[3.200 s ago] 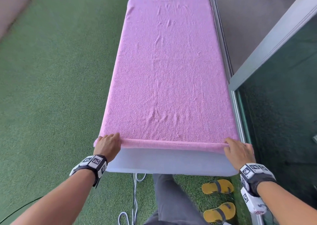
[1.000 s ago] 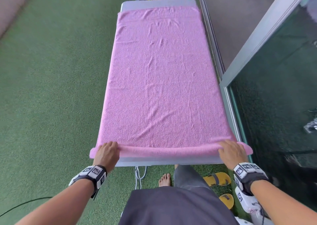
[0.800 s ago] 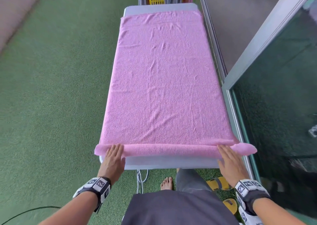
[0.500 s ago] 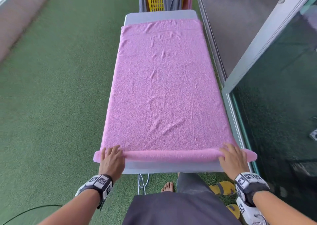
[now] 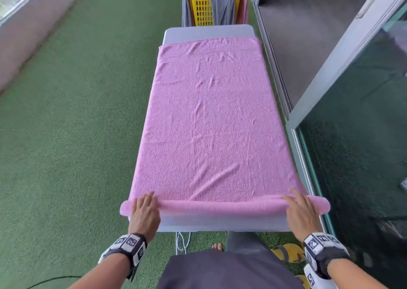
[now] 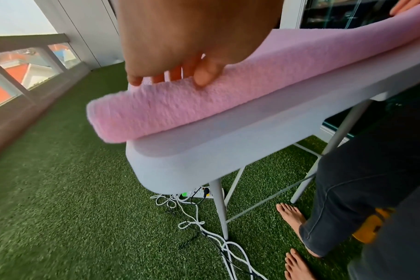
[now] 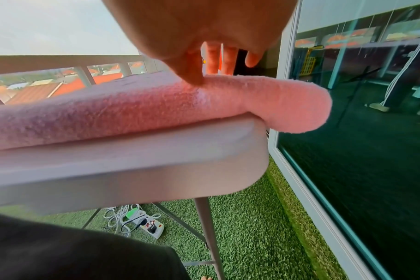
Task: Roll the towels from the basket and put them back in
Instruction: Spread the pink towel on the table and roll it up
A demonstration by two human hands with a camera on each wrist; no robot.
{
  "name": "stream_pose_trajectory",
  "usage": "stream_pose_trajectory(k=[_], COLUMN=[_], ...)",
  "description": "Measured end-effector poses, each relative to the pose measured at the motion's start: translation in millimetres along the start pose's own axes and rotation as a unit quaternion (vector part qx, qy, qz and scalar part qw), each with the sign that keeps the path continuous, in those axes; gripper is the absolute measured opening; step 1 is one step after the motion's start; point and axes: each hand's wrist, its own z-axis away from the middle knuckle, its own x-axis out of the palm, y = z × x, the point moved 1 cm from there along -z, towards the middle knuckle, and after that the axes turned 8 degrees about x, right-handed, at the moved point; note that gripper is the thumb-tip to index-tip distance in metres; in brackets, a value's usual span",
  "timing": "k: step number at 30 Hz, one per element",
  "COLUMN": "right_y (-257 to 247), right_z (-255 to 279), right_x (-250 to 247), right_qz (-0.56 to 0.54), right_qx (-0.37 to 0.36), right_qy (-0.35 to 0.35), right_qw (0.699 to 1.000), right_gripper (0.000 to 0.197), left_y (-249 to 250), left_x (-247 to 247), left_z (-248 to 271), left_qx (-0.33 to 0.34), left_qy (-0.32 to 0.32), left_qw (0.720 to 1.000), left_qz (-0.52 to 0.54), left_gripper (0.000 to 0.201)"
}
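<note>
At table's near edge, flat-fingered left hand and right hand are pressing pink towel's starting roll, likely next pushing evenly forward.

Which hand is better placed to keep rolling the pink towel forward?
Neither alone: left hand and right hand lie flat on opposite ends of the pink towel roll, so both should push together.

One pink towel, one white table, one yellow basket, two hands.

Both hands flat, fingers extended
</note>
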Motion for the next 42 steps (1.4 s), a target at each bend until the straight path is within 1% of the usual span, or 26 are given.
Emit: stream_pose_trajectory(k=[1, 2, 3, 4, 7, 8, 9, 10, 12, 14, 15, 16, 18, 19, 22, 24, 25, 27, 30, 31, 33, 34, 36, 38, 39, 42], right_y=[0, 0, 2, 3, 11, 14, 14, 14, 9, 3, 1, 0, 2, 4, 14, 19, 20, 15, 6, 5, 8, 10, 14, 20, 22, 17], right_z=[-1, -1, 3, 10, 29, 31, 31, 28, 20, 7, 0, -7, -15, -14, 7, 21, 22, 16, -8, -16, -24, -23, -13, 1, 6, 9], right_x=[1, 3, 7, 11, 26, 28, 28, 26, 15, 1, -4, -11, -16, -13, 5, 11, 10, 1, -13, -16, -17, -15, -6, 4, 6, -2], right_qz=[-0.026, -0.047, -0.066, -0.068, -0.045, -0.040, -0.036, -0.028, 0.000, 0.030, 0.031, 0.021, -0.013, -0.025, -0.020, 0.001, 0.014, 0.038, 0.061, 0.052, 0.018, 0.011, -0.001, 0.007, 0.005, 0.036], right_qx=[-0.012, -0.018, -0.016, -0.018, -0.032, -0.030, -0.026, -0.017, 0.006, -0.004, -0.011, -0.017, -0.011, -0.014, -0.068, -0.065, -0.046, -0.012, -0.028, -0.030, -0.027, -0.029, -0.047, -0.045, -0.043, -0.017], right_qy=[0.004, -0.007, -0.035, -0.062, -0.089, -0.089, -0.088, -0.086, -0.066, -0.048, -0.035, -0.016, 0.021, 0.028, -0.001, -0.037, -0.049, -0.067, -0.055, -0.039, -0.007, -0.013, -0.063, -0.105, -0.111, -0.092], right_qw=[1.000, 0.999, 0.997, 0.996, 0.994, 0.995, 0.995, 0.996, 0.998, 0.998, 0.999, 1.000, 1.000, 0.999, 0.998, 0.997, 0.998, 0.997, 0.996, 0.997, 0.999, 0.999, 0.997, 0.993, 0.993, 0.995], right_gripper=[0.045, 0.047, 0.045, 0.045, 0.057, 0.064, 0.068, 0.064, 0.046, 0.035, 0.035, 0.039, 0.048, 0.049, 0.054, 0.061, 0.058, 0.047, 0.027, 0.031, 0.046, 0.050, 0.057, 0.066, 0.066, 0.041], left_y=[2, 4, 8, 11, 15, 16, 18, 18, 21, 20, 21, 21, 21, 22, 26, 26, 25, 26, 30, 30, 30, 30, 32, 31, 30, 25], left_x=[0, 4, 5, 10, 18, 17, 14, 13, 5, -2, -6, -7, -2, 1, 9, 11, 10, 9, -5, -6, -5, -2, 4, 7, 8, 5], left_z=[-2, -2, 0, 5, 21, 24, 25, 25, 17, 5, -2, -8, -14, -13, 3, 14, 16, 14, 0, -6, -14, -14, -6, 5, 8, 11], left_qx=[-0.009, -0.009, -0.004, 0.002, 0.007, 0.009, 0.008, 0.009, 0.017, 0.026, 0.026, 0.019, 0.007, 0.005, 0.010, 0.008, 0.008, 0.008, 0.019, 0.017, 0.008, 0.010, 0.040, 0.043, 0.043, 0.052], left_qy=[-0.015, -0.031, -0.041, -0.052, -0.055, -0.060, -0.057, -0.045, -0.029, -0.018, -0.017, -0.011, -0.029, -0.040, -0.075, -0.083, -0.077, -0.051, -0.008, 0.005, 0.000, -0.016, -0.059, -0.085, -0.081, -0.036], left_qw=[1.000, 0.999, 0.998, 0.997, 0.995, 0.996, 0.997, 0.998, 0.999, 0.999, 1.000, 1.000, 1.000, 0.999, 0.997, 0.996, 0.997, 0.999, 1.000, 1.000, 1.000, 1.000, 0.997, 0.995, 0.996, 0.998], left_qz=[0.009, 0.024, 0.043, 0.057, 0.079, 0.070, 0.059, 0.048, 0.028, 0.008, 0.006, 0.009, 0.002, 0.002, 0.014, 0.013, 0.008, 0.000, -0.003, -0.005, -0.004, -0.003, 0.003, 0.013, 0.014, -0.005], left_gripper=[0.059, 0.062, 0.056, 0.050, 0.069, 0.069, 0.065, 0.059, 0.044, 0.020, 0.008, 0.015, 0.046, 0.055, 0.055, 0.058, 0.055, 0.041, 0.006, 0.008, 0.033, 0.044, 0.051, 0.062, 0.062, 0.040])
